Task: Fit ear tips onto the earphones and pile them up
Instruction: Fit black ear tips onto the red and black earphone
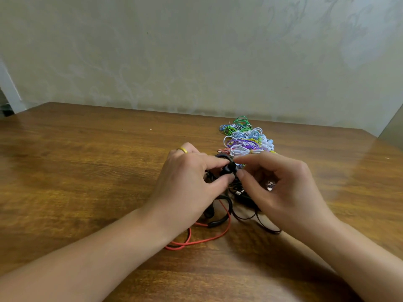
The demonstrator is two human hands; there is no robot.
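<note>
The table point(87, 171) is glossy brown wood with a streaked grain that catches the light, set against a pale wall point(196, 51) with a faint raised floral pattern. Above the table near its middle, the left hand point(187, 182) pinches a small, rounded black earphone point(229, 168) between thumb and forefinger; a smooth yellow ring point(182, 150) sits on one of its fingers. The right hand point(281, 186) meets it from the other side, its thumb and forefinger closed on the same earphone, the other fingers loosely curled. Whether an ear tip is already on the bud cannot be told, as the fingertips hide most of it. Below the hands thin cables lie loose on the table: a red cable point(196, 241) looping toward the near edge and a black cable point(257, 219) curling under the right wrist. Just beyond the hands, on the table, lies a pile of coiled earphones point(244, 138), their thin cords green, white, pale blue and purple, bundled in tight loops.
</note>
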